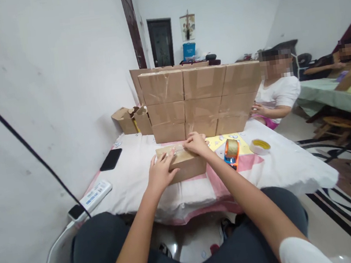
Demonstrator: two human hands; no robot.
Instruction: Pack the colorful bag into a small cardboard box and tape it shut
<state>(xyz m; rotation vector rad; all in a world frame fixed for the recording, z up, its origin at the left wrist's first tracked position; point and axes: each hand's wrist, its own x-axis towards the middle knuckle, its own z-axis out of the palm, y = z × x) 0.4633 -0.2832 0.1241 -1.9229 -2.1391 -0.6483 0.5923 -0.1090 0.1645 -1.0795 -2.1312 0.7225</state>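
Note:
A small brown cardboard box (188, 170) lies on the table in front of me. My left hand (161, 171) rests on its left end, fingers spread over the top and thumb along the near side. On the top toward the right, my right hand (196, 144) presses with bent fingers slightly apart; some fingertips are hard to see. Clear shiny tape seems to run along the top between the hands. Right of the box stands an orange and blue tape dispenser (232, 154) with a roll of tape. A loose tape roll (260, 146) lies farther right.
Behind the box rises a stacked wall of taped cardboard boxes (205, 102). Opened cartons (126, 121) stand at the back left. A black phone (111, 159) and a white power strip (96, 194) lie left. A person (278, 97) sits beyond the table's right side; another is farther back.

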